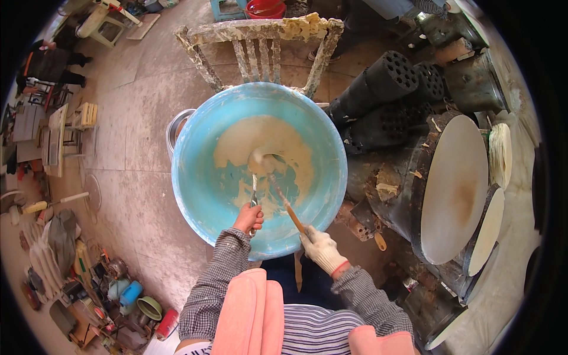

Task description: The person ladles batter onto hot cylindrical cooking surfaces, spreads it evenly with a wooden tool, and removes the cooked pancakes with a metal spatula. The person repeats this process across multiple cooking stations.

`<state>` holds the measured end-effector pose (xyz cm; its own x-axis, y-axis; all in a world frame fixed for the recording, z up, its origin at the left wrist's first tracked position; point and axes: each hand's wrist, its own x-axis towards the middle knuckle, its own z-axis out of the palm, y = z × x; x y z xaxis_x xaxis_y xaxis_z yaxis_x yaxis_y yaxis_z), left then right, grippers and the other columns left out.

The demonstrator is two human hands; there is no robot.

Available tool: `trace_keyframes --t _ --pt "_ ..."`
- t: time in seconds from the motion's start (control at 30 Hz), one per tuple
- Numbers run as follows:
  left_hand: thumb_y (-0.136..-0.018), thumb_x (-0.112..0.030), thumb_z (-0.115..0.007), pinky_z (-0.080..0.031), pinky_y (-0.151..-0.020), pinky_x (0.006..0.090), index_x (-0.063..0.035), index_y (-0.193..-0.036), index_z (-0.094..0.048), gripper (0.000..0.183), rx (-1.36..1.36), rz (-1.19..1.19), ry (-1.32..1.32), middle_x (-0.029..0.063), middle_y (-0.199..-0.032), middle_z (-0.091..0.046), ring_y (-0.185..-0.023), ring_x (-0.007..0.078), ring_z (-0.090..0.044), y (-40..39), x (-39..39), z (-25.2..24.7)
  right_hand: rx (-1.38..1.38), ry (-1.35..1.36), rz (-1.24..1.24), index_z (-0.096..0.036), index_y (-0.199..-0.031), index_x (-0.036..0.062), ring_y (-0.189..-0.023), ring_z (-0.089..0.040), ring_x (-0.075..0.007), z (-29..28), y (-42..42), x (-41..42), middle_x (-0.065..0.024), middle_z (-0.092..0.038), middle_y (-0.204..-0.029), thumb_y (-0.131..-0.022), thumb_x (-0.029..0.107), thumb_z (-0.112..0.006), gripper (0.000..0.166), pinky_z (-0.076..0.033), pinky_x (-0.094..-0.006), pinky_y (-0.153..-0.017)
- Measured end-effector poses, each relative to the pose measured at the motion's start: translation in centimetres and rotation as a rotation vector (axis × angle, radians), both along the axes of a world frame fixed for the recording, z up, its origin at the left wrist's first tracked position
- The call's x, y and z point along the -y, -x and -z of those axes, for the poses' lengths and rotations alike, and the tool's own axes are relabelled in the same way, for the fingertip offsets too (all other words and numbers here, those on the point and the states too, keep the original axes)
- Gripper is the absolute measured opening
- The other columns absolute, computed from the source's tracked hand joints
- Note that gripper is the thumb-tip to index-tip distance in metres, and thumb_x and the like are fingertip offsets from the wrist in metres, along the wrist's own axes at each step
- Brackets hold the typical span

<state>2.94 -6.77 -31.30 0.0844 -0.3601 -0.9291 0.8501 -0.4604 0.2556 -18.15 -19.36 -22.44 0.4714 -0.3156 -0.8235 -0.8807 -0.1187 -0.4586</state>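
Observation:
A large blue basin (191, 195) with pale batter (239, 133) in its bottom stands before me. My left hand (249, 219), bare, is closed around the metal handle of a ladle (262, 163), whose bowl is down in the batter near the basin's middle. My right hand (320, 248), in a white knitted glove, grips a wooden stick (293, 215) that slants over the near rim. The stick's far end is coated with batter and lies just right of the ladle's bowl; whether the two touch I cannot tell.
Behind the basin is a batter-crusted wooden chair (248, 31). To the right stand honeycomb coal briquettes (377, 84) and a round griddle (455, 191) on a drum-like stove. A metal bowl (177, 128) peeks out left of the basin. Clutter lies at lower left; another person (49, 64) is at far left.

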Motion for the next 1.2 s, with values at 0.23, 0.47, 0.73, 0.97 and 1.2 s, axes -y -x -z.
trace_keyframes --t 0.23,0.47,0.73,0.97,1.2 --pt "-0.091 -0.008 -0.046 -0.022 -0.035 0.0227 -0.0086 -0.084 -0.037 0.012 0.064 -0.157 -0.081 0.0004 -0.065 -0.041 -0.043 0.0061 -0.031 1.5 -2.0 0.3 -0.152 -0.044 0.129 -0.056 -0.120 0.0122 -0.066 -0.066 -0.0190 -1.2 1.5 3.5 -0.0080 -0.065 -0.073 -0.093 0.032 -0.046 0.035 -0.051 -0.0318 -0.062" --pt "-0.091 -0.008 -0.046 -0.021 -0.035 0.0217 -0.0087 -0.082 -0.035 0.015 0.004 -0.169 -0.037 -0.0006 -0.063 -0.039 -0.043 0.0057 -0.029 0.4 -1.0 1.0 0.021 0.051 -0.233 -0.052 -0.125 0.0131 -0.076 -0.066 -0.0267 -0.9 -0.3 3.2 -0.0123 -0.066 -0.087 -0.093 0.032 -0.047 0.038 -0.051 -0.0394 -0.074" --pt "-0.091 -0.008 -0.046 -0.020 -0.035 0.0219 -0.0083 -0.082 -0.035 0.015 0.053 -0.179 -0.078 -0.0014 -0.062 -0.037 -0.043 0.0049 -0.029 0.5 0.3 -0.1 -0.063 -0.082 0.124 -0.056 -0.117 0.0071 -0.065 -0.063 -0.0185 -2.1 -4.3 5.1 -0.0091 -0.064 -0.076 -0.090 0.027 -0.048 0.034 -0.051 -0.0328 -0.064" --pt "-0.091 -0.009 -0.046 -0.021 -0.035 0.0222 -0.0080 -0.085 -0.035 0.013 0.043 -0.177 -0.032 0.0000 -0.065 -0.039 -0.044 0.0055 -0.030 -0.2 -1.5 1.3 -0.303 -0.202 0.086 -0.056 -0.121 0.0120 -0.061 -0.064 -0.0185 -4.5 -0.2 4.2 -0.0074 -0.066 -0.077 -0.094 0.028 -0.049 0.032 -0.051 -0.0325 -0.056" --pt "-0.091 -0.008 -0.047 -0.022 -0.035 0.0214 -0.0088 -0.086 -0.034 0.014 0.041 -0.205 -0.071 0.0000 -0.065 -0.039 -0.044 0.0059 -0.032 0.9 0.5 0.5 -0.011 -0.200 0.321 -0.055 -0.120 0.0060 -0.051 -0.056 -0.0129 0.3 -3.8 2.4 -0.0051 -0.061 -0.070 -0.093 0.025 -0.050 0.033 -0.046 -0.0288 -0.048"
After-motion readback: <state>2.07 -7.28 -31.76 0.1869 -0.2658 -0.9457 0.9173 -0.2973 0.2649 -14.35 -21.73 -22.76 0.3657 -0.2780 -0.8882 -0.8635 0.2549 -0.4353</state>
